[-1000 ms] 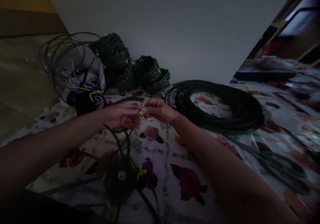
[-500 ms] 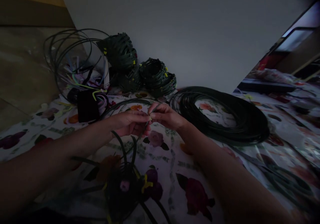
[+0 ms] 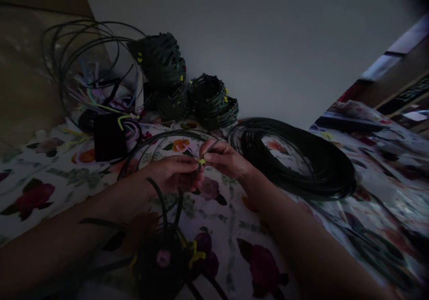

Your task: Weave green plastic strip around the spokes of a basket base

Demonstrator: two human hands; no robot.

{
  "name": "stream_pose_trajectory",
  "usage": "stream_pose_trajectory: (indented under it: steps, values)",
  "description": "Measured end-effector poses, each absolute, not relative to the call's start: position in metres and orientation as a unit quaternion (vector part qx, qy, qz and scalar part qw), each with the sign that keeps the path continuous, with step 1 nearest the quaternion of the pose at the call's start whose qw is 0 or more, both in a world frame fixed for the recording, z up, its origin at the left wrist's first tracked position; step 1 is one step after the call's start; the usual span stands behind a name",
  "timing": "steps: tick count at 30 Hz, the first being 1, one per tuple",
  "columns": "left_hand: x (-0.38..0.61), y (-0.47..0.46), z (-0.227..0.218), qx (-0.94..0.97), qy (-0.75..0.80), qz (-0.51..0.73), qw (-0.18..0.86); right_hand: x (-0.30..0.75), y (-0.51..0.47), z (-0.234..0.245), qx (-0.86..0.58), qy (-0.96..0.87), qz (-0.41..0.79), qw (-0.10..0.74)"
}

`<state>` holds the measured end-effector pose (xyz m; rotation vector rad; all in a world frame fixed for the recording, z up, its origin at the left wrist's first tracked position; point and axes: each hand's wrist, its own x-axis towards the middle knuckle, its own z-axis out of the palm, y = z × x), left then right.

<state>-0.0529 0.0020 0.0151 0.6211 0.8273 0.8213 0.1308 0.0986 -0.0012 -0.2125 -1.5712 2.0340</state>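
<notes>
My left hand [image 3: 174, 177] and my right hand [image 3: 223, 159] meet fingertip to fingertip above a flowered cloth [image 3: 234, 228]. Both pinch a thin dark strip [image 3: 187, 183] where a small yellow tie [image 3: 201, 161] sits between the fingertips. The strip runs down to a half-woven dark piece [image 3: 161, 255] with upright strips and yellow ties, lying near me under my left forearm.
A big coil of dark strip [image 3: 301, 157] lies to the right. Several finished dark woven baskets [image 3: 187, 90] are stacked by the wall [image 3: 268, 45]. Loose hoops of strip [image 3: 87, 63] and coloured strands [image 3: 110, 116] are heaped at the left beside a dark block [image 3: 107, 141].
The view has shifted a little, so hands and heap sit slightly lower and further right. Both hands stay pinched together on the strip at the yellow tie.
</notes>
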Motion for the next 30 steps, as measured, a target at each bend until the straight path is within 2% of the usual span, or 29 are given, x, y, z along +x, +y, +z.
stream_pose_trajectory:
  steps: [9, 14, 30]
  values:
    - [-0.0515, -0.0069, 0.0187, 0.302, 0.368, 0.39, 0.788, 0.1303, 0.0998, -0.0022, -0.072, -0.602, 0.739, 0.294]
    - [-0.0495, -0.0069, 0.0173, 0.309, 0.392, 0.406, 0.766, 0.1292, 0.0991, -0.0037, -0.066, -0.62, 0.735, 0.266]
    - [-0.0469, -0.0049, 0.0098, 0.315, 0.406, 0.441, 0.735, 0.1315, 0.1014, -0.0032, -0.133, -0.581, 0.755, 0.275]
